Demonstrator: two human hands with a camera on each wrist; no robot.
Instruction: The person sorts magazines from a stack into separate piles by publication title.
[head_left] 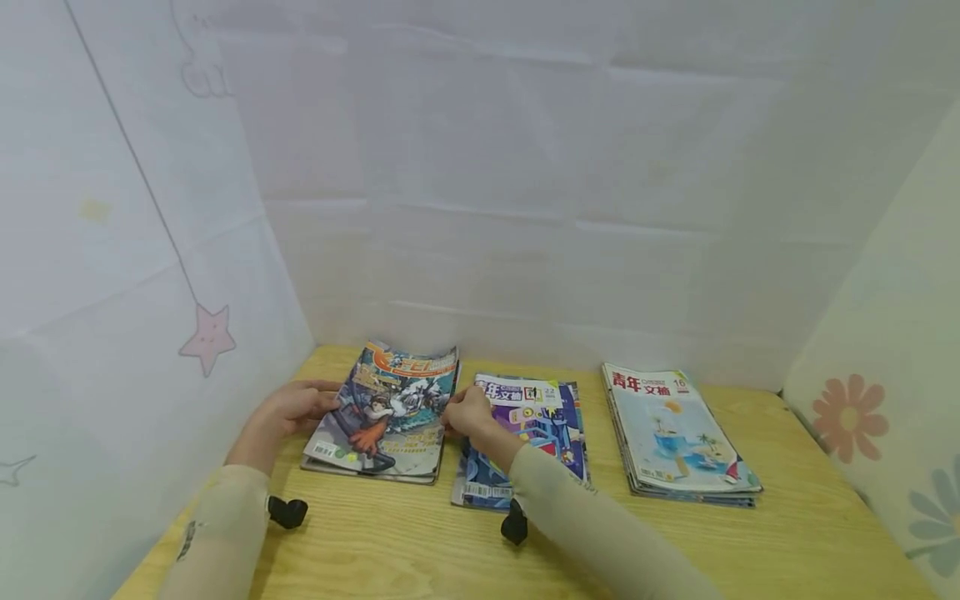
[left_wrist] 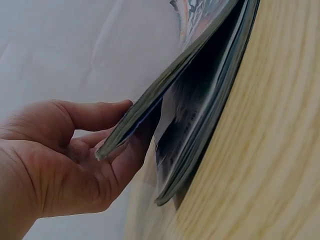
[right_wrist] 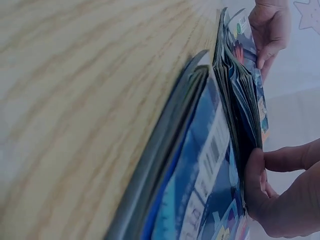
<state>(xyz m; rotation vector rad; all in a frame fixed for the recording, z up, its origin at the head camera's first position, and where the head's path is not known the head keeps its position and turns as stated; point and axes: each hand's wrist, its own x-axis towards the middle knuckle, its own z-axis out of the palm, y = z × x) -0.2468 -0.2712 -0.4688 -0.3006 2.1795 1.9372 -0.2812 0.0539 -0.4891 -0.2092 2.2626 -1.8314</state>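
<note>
A light wooden bench (head_left: pixel 420 542) is seen from the head camera, closed in by white cloth walls. Three low stacks of magazines lie on it in a row.

The left stack (head_left: pixel 386 412), near the far left corner of the bench, is topped by a comic magazine with an orange title and a cartoon figure. It is held at both side edges. The left hand (head_left: pixel 300 406) is placed at its left edge, and the right hand (head_left: pixel 468 414) at its right edge, with the forearm lying across the middle stack (head_left: pixel 551 417), whose cover is blue and purple. The right stack (head_left: pixel 678 433), with red characters and a pale beach picture on its cover, lies well apart from both hands.

What the head view hides is shown by the wrist cameras. In the left wrist view, the top magazine (left_wrist: pixel 170 85) is seen lifted off those below it, its edge pinched between thumb and curled fingers (left_wrist: pixel 125 155). In the right wrist view, the right thumb and fingers (right_wrist: pixel 257 180) are seen curled around the fanned page edges of the same stack (right_wrist: pixel 240 85), just beside the barcoded blue cover (right_wrist: pixel 200 165) of the middle stack.
</note>
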